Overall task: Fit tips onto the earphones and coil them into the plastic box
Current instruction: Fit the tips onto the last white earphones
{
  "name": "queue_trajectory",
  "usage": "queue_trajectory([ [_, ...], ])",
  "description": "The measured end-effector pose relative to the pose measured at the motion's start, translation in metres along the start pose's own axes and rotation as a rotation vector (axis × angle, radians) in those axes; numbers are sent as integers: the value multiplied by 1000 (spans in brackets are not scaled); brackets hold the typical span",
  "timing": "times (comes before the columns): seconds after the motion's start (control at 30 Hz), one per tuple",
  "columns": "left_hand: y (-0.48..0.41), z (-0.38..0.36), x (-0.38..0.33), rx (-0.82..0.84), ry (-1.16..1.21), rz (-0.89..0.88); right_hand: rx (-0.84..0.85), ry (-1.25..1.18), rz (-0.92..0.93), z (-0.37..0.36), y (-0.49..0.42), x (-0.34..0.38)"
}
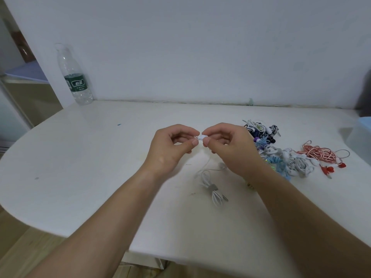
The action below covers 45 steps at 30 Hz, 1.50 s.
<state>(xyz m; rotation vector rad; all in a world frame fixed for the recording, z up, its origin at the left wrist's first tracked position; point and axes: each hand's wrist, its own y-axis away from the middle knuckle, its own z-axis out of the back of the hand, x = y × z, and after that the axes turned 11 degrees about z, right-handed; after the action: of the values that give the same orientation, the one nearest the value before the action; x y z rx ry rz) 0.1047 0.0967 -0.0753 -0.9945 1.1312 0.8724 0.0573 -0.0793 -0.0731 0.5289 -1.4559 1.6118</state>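
Left of the earphone pile (281, 155), your left hand (170, 146) pinches a tip (195, 137) against the white earbud (203, 135) your right hand (230, 150) pinches. Its bundled cable (213, 190) lies front-left of the pile.

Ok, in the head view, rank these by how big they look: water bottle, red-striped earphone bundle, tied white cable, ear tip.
1. water bottle and red-striped earphone bundle, too alike to split
2. tied white cable
3. ear tip, pinched by the left hand; the right hand pinches the earbud
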Motion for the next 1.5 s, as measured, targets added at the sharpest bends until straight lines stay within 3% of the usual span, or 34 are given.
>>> queue_trajectory([
  [0.53,0,2,0,11,0,-13,12,50,-40,3,1,1],
  [1.5,1,4,0,140,151,185,32,-46,-97,3,0,3],
])
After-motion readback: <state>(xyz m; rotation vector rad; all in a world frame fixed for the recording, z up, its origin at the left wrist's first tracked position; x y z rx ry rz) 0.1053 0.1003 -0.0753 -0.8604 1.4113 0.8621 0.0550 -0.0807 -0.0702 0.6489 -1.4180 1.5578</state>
